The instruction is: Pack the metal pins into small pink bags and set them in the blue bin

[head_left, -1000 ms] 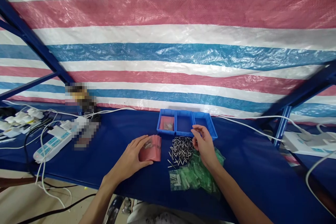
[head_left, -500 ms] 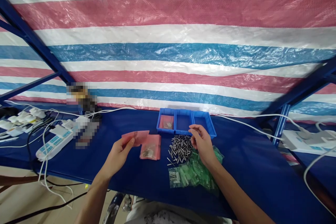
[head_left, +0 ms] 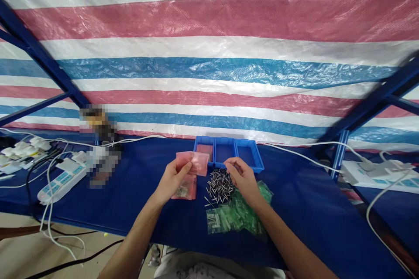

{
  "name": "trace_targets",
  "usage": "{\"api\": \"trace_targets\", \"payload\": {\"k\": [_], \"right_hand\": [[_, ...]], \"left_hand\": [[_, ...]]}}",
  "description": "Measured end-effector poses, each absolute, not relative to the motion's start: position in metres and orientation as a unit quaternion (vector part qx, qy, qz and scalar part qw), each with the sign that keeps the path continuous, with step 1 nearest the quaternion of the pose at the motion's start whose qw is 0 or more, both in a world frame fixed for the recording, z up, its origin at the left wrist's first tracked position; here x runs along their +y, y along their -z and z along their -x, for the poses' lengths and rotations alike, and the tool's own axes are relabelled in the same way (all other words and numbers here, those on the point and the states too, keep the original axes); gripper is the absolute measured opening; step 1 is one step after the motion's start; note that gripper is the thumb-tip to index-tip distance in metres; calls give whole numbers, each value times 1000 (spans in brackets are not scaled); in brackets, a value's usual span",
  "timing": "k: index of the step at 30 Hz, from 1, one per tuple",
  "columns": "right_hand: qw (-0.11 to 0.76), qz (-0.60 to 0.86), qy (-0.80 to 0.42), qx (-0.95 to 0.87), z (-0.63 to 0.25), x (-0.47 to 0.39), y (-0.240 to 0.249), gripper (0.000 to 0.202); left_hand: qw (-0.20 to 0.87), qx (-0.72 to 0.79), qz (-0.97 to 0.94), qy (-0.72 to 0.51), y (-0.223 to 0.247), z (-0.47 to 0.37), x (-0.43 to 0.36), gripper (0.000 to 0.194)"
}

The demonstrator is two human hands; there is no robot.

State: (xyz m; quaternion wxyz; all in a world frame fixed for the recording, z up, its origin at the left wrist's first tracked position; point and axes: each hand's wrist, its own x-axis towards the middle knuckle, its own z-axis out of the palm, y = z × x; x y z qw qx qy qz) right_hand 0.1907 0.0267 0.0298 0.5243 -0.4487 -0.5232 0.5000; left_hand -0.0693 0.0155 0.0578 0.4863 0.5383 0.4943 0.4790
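Note:
My left hand (head_left: pixel 173 178) pinches a pink plastic bag (head_left: pixel 199 163) between thumb and fingers, raised over a stack of pink bags (head_left: pixel 189 188) with small parts inside. To the right, my right hand (head_left: pixel 242 178) hovers above a heap of small dark metal pins (head_left: pixel 220 187), its thumb and fingertips pressed together. Whatever sits in that pinch is too small to make out. Under the right wrist lie several green plastic bags (head_left: pixel 240 213), some with pale pieces inside.
Behind the heap stands a row of blue bins (head_left: pixel 250 155); the left one holds a pink bag (head_left: pixel 205 150). White power strips (head_left: pixel 62 183) with cables lie at the left, and another power strip (head_left: pixel 376 176) at the right. A striped tarp (head_left: pixel 209 69) hangs behind the blue table (head_left: pixel 131 196).
My left hand has moved right with the pink bag, closer to the right hand and over the pink stack. My right hand stays above the pins; the whole view has shifted slightly.

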Motion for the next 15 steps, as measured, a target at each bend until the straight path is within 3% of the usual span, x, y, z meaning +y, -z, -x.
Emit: {"api": "trace_targets", "payload": {"k": [8, 12, 15], "right_hand": [[447, 424, -477, -627, -184, 19, -23, 24], [447, 435, -448, -640, -186, 23, -18, 28], [452, 445, -419, -649, -187, 26, -17, 29]], "left_hand": [[523, 393, -653, -382, -56, 35, 36, 46], [448, 426, -673, -405, -54, 28, 52, 39], [469, 392, -688, -392, -50, 27, 62, 37]]}}
